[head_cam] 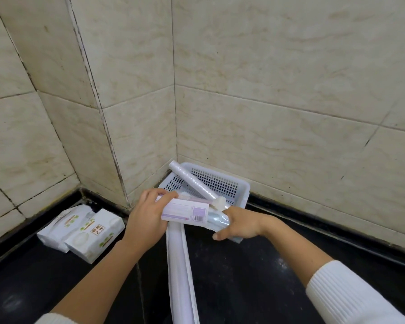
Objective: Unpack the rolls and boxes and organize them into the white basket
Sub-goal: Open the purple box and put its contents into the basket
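We see the left hand [145, 220] curled over the near end of a white and lilac box [185, 210], fingers wrapped across its top edge just in front of the white basket [240, 190]. The right hand [240, 226] grips the box's other end from beneath, where a clear-wrapped roll [216, 222] pokes out, thumb stretched free. A second roll [193, 181] leans across the basket's rim. A long white open box [181, 265] lies on the black table [243, 277] below the basket, two tissue packs [82, 232] off to its left.
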The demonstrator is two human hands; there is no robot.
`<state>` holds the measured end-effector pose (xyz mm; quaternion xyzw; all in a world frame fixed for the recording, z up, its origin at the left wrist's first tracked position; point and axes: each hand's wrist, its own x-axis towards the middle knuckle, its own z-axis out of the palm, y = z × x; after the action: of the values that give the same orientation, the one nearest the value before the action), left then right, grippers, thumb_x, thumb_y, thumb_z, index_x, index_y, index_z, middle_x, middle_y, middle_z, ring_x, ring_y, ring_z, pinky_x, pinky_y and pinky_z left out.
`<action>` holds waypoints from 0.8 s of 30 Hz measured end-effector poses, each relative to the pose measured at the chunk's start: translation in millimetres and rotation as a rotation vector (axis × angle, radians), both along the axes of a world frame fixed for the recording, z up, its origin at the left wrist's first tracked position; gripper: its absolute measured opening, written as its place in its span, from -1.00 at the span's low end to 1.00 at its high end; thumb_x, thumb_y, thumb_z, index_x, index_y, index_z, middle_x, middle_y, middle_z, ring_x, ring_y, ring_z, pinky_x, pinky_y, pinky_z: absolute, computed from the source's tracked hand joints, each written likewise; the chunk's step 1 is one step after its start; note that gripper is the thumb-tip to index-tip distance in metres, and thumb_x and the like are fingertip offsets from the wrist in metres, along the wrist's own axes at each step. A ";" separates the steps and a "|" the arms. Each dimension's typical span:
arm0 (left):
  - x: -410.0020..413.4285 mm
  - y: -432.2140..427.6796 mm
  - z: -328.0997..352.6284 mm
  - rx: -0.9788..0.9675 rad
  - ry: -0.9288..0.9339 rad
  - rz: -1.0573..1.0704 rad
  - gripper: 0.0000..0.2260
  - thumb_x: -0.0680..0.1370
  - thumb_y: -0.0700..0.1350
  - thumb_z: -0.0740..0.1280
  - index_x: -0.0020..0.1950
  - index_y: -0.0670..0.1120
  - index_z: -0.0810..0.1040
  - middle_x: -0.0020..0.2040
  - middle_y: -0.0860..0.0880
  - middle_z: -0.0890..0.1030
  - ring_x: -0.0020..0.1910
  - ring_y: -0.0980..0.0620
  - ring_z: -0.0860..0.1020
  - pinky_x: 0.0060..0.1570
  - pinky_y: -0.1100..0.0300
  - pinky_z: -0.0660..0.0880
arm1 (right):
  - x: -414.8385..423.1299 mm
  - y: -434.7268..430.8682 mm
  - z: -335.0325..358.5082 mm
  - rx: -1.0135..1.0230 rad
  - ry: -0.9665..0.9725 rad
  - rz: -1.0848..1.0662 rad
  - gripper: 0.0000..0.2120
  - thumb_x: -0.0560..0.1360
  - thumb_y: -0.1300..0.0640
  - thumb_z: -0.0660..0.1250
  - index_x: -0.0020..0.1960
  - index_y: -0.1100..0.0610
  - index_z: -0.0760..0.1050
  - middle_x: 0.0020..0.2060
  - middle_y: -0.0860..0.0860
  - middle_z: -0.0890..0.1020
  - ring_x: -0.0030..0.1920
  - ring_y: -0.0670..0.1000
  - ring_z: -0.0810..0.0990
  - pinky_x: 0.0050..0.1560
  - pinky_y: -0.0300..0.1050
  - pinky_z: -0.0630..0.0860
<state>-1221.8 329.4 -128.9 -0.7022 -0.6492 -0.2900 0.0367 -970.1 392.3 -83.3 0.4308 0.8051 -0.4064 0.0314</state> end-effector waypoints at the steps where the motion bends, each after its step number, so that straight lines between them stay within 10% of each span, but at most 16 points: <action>1: -1.2 -0.1 -4.7 -0.012 -0.021 0.011 -0.53 0.36 -0.19 0.46 0.24 0.05 0.51 0.16 -0.04 0.52 0.19 -0.07 0.40 -0.12 0.02 0.55 | 9.3 1.3 0.6 0.029 -0.013 -0.001 -0.80 0.41 0.00 0.44 -0.19 -0.15 0.40 -0.24 -0.13 0.54 -0.15 -0.03 0.55 -0.09 -0.11 0.51; 5: -3.4 -1.2 -21.9 -0.090 -0.168 0.086 -0.57 0.42 -0.17 0.44 0.27 0.04 0.50 0.14 -0.06 0.52 0.16 -0.09 0.37 -0.01 -0.03 0.48 | 56.6 4.0 -0.2 -0.040 0.090 -0.091 -0.77 0.48 0.08 0.37 -0.34 -0.08 0.48 -0.46 -0.14 0.57 -0.38 -0.16 0.53 -0.17 -0.14 0.49; 13: 85.8 -15.1 -51.8 -0.266 -0.098 -0.267 -0.49 0.39 -0.10 0.34 0.34 0.14 0.38 0.21 0.08 0.44 0.23 0.04 0.34 0.10 0.15 0.46 | 110.4 16.5 -16.5 -0.069 0.475 -0.710 -0.77 0.43 0.04 0.47 0.01 0.12 0.55 -0.29 0.06 0.71 -0.26 0.02 0.70 -0.16 -0.01 0.64; 24: 188.2 -30.2 -112.6 -0.756 0.186 -0.637 -0.22 0.49 0.00 0.35 0.56 0.06 -0.07 0.56 -0.15 -0.03 0.54 -0.11 -0.11 0.51 -0.03 -0.17 | 73.7 41.0 -63.5 -0.065 0.285 -0.583 -0.84 0.39 0.22 0.41 -0.04 0.19 0.55 -0.34 0.08 0.61 -0.36 0.01 0.59 -0.31 -0.09 0.58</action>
<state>-1033.6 299.1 -241.5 -0.8525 -0.4563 0.0325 -0.2528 -896.4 433.2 -146.8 0.5808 0.6309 -0.4798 -0.1856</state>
